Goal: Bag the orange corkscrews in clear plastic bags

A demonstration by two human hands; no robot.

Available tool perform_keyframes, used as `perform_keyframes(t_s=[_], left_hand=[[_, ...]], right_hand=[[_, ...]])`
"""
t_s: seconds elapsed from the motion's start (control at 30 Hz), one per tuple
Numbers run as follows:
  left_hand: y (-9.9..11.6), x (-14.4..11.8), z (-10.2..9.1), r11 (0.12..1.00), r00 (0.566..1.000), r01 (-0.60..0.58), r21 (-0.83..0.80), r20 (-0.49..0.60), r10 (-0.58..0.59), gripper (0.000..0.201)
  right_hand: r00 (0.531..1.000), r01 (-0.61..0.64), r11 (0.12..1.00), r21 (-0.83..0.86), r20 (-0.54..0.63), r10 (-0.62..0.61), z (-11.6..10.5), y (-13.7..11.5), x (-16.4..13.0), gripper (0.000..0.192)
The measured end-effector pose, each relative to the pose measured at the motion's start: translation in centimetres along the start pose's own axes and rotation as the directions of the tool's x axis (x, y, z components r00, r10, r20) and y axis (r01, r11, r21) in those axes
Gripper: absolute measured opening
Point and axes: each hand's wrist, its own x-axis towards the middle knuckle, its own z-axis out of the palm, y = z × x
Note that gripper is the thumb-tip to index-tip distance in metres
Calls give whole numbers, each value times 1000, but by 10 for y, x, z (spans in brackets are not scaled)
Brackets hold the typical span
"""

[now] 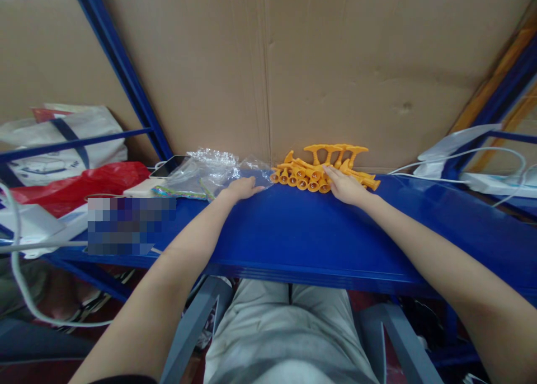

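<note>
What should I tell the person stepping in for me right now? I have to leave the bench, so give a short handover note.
Left hand: flat on the blue shelf, fingertips at the edge of the clear plastic bags; it grips nothing.
Right hand: open, fingers resting on the pile of orange plastic parts; none is lifted.
Things: the orange parts lie bunched against the cardboard wall, the bags just to their left.
Done: the parts are gathered in one pile.
Left: no part looks to be inside a bag; whether the bags hold anything cannot be told.
</note>
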Motion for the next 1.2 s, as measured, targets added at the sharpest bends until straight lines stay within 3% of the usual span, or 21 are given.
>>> perform_keyframes(t_s=[0.2,0.4,0.87,1.07,1.2], left_hand=[[-20,5,-3,975,994,-81,-209,53,94,40],[-35,11,-2,935,988,-86,-344,90,124,41],[-36,17,3,960,991,-102,-262,58,121,41],[-34,16,0,964,990,-90,-248,83,114,45],[-35,13,-5,966,985,-92,-241,123,124,48]], right_hand=[[1000,-11,1000,9,11,11,0,-1,0,61],[1000,-9,1000,12,14,9,2,2,2,60],[999,-41,996,78,-8,41,0,-1,1,58],[991,-104,985,137,-73,115,4,1,5,41],[978,-159,975,157,-113,178,5,1,6,39]])
